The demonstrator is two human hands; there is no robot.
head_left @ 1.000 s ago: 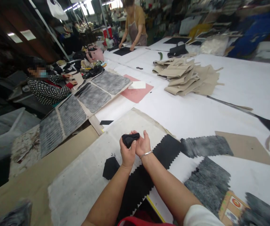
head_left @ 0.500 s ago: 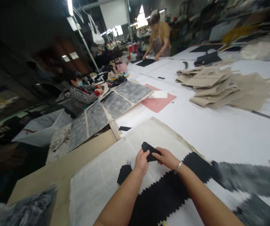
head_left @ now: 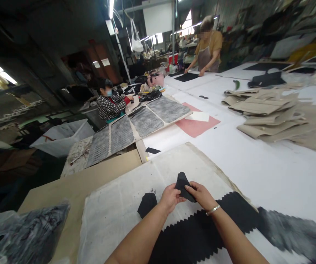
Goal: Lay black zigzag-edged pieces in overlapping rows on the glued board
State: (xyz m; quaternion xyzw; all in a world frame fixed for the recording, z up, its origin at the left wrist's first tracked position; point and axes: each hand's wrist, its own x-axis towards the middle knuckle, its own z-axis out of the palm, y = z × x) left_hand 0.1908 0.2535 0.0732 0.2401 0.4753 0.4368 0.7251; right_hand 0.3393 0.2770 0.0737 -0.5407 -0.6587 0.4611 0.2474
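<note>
Between my two hands is a small black fabric piece (head_left: 183, 183), raised a little above the pale sheet (head_left: 113, 209). My left hand (head_left: 171, 198) grips its left edge with thumb and fingers. At its right side, my right hand (head_left: 200, 194) pinches it, thumb on top; a silvery bracelet circles that wrist. A second black fabric piece (head_left: 147, 204) lies on the sheet left of my left forearm. Under my right forearm stretches a long run of black zigzag-edged pieces (head_left: 191, 234); my arms hide part of it.
Grey fabric panels on a board (head_left: 146, 123) lie ahead to the left. A pink sheet (head_left: 193, 126) and stacked beige pieces (head_left: 268, 110) are farther out. A plastic bag (head_left: 36, 231) sits at lower left. One person (head_left: 112, 106) is at the left, another (head_left: 209, 47) at the back.
My view has swung left, so the surroundings shift rightward. The held black piece has been turned, its narrow end now pointing up; both hands still grip it.
</note>
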